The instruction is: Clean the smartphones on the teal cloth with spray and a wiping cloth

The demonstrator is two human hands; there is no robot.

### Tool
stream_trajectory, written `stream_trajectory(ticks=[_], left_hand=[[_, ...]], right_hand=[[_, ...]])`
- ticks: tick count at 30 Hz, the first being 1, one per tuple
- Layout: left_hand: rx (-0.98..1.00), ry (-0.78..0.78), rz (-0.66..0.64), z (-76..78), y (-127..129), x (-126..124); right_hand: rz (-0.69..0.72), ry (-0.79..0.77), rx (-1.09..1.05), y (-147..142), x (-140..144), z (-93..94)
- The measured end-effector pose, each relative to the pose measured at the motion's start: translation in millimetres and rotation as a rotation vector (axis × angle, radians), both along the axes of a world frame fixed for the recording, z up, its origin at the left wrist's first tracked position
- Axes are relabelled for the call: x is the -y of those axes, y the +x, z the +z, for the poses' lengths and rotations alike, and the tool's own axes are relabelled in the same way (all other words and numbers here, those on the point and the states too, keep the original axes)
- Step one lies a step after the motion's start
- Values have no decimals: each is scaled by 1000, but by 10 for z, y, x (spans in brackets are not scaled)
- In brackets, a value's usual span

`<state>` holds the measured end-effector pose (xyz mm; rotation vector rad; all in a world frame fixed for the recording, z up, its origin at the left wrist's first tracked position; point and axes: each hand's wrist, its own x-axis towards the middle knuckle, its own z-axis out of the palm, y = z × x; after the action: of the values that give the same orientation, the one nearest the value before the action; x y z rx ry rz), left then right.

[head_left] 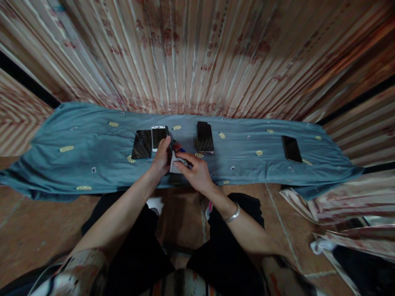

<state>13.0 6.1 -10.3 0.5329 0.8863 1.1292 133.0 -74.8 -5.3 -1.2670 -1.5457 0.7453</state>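
Head view — left hand [161, 158] grips a dark phone [168, 142] upright near the counter [92, 164] front edge; right hand [194, 170] pinches a white cloth [175, 164] against it. Best: steady grip, light wipes.

A pleated curtain [197, 53] with faded red print hangs behind the desk under a blue cloth [77, 164]. Below the desk is brown tiled floor [31, 234], dimly lit.
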Motion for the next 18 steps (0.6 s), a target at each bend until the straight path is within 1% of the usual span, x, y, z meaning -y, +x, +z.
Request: stream_trajectory(ticks=[3,6,12,18], left_hand=[[-15,47,60,14,30,26],[-40,65,84,32,79,78],[-138,54,59,35,152,165],[-192,84,39,-31,161,185]], right_hand=[[-15,-92,-53,-4,-21,-6],[-50,-121,-84,7,-58,-27],[-101,-125,-98,52,-127,-45],[-107,-127,-93,74,-154,-1]])
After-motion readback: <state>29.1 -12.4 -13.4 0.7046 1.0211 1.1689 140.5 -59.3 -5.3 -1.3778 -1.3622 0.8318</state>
